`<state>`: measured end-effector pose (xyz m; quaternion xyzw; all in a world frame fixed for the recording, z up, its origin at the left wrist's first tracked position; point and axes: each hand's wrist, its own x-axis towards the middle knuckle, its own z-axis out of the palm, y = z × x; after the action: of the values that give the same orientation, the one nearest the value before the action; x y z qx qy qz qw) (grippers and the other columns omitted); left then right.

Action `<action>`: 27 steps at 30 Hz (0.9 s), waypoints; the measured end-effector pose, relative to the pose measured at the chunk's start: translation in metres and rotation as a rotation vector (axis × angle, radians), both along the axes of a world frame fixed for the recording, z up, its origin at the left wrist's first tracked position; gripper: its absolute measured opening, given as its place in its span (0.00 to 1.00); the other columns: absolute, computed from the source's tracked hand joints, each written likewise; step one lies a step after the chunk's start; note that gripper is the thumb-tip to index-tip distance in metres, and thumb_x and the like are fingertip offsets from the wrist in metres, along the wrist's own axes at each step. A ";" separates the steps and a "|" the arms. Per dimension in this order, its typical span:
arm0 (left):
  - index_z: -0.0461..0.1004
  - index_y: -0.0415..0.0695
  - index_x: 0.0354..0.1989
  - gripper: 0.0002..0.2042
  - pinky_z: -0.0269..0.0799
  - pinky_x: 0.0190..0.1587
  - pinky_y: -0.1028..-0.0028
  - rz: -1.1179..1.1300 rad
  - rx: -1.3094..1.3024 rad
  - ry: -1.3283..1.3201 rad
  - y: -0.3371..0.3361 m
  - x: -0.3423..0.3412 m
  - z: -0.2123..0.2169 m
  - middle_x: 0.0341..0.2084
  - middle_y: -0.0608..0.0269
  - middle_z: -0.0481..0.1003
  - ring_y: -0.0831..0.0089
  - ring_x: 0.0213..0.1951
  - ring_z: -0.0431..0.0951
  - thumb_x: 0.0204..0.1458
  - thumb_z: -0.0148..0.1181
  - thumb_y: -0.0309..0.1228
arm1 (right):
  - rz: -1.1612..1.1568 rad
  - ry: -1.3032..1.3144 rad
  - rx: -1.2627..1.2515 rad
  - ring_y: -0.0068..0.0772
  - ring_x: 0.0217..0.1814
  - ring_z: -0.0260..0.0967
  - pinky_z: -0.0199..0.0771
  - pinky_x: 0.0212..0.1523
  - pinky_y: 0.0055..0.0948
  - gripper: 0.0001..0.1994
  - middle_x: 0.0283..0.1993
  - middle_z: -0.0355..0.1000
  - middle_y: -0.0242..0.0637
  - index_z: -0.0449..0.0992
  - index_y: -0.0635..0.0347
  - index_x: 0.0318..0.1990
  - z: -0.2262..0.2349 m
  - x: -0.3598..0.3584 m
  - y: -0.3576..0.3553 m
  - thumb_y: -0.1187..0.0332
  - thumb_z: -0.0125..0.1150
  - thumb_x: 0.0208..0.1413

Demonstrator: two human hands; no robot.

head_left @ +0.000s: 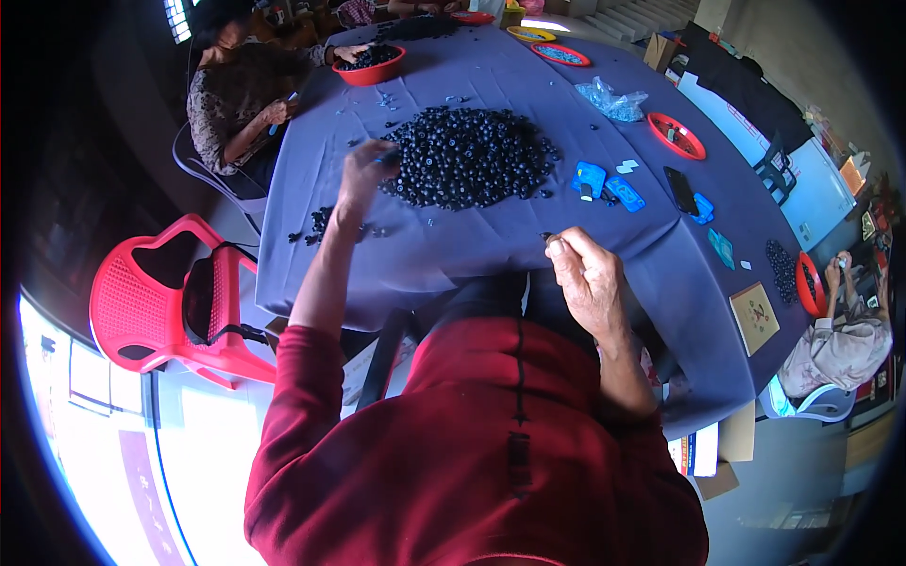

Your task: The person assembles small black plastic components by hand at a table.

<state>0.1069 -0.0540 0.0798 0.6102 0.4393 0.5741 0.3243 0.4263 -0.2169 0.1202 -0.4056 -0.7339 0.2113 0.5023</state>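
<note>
A large heap of small, round, glossy black pieces (467,156) lies on the cloth-covered table in front of me. My left hand (366,177) is at the heap's left edge, smeared by motion; a dark bit shows at its fingertips, but whether it is held I cannot make out. A smaller cluster of black pieces (321,223) lies near my left forearm. My right hand (590,283) is raised by the table's near edge, closed in a pinch. Between its thumb and forefinger sticks out a small black piece (546,237), too small to name more exactly.
Right of the heap lie blue plastic packets (589,177), a black phone (679,190) and a red tray (676,137). A clear plastic bag (613,100) is farther back. Other people sit at the far left, beside a red basin (370,72), and far right. A red chair (156,292) stands left.
</note>
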 end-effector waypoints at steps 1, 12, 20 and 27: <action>0.73 0.40 0.34 0.08 0.67 0.33 0.80 -0.099 -0.015 -0.112 -0.019 0.029 0.015 0.27 0.67 0.71 0.80 0.28 0.70 0.45 0.52 0.21 | -0.006 0.000 0.002 0.14 0.17 0.54 0.55 0.18 0.18 0.13 0.14 0.58 0.27 0.69 0.64 0.28 0.001 0.001 -0.001 0.63 0.50 0.58; 0.67 0.37 0.38 0.11 0.70 0.37 0.69 -1.034 -0.111 -0.700 -0.112 0.157 0.041 0.30 0.55 0.72 0.70 0.31 0.73 0.50 0.56 0.30 | -0.058 0.020 0.011 0.15 0.18 0.56 0.56 0.19 0.19 0.12 0.16 0.60 0.29 0.70 0.65 0.29 0.018 0.013 -0.010 0.64 0.50 0.58; 0.66 0.34 0.36 0.14 0.70 0.34 0.75 -1.025 -0.163 -0.753 -0.114 0.174 0.035 0.26 0.58 0.71 0.73 0.28 0.72 0.46 0.60 0.29 | -0.048 0.035 0.083 0.41 0.17 0.64 0.61 0.18 0.32 0.11 0.16 0.64 0.43 0.65 0.62 0.26 0.014 0.012 -0.007 0.65 0.51 0.56; 0.68 0.35 0.36 0.11 0.65 0.35 0.73 -1.148 -0.217 -0.918 -0.116 0.183 0.030 0.25 0.60 0.71 0.74 0.29 0.69 0.49 0.58 0.28 | -0.030 0.029 0.027 0.31 0.23 0.68 0.65 0.24 0.26 0.11 0.21 0.69 0.39 0.68 0.64 0.28 0.017 0.014 -0.011 0.65 0.49 0.57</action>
<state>0.2903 -0.1697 0.1098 0.4071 -0.0743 0.4648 0.7828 0.4408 -0.2276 0.1374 -0.4065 -0.7231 0.1998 0.5215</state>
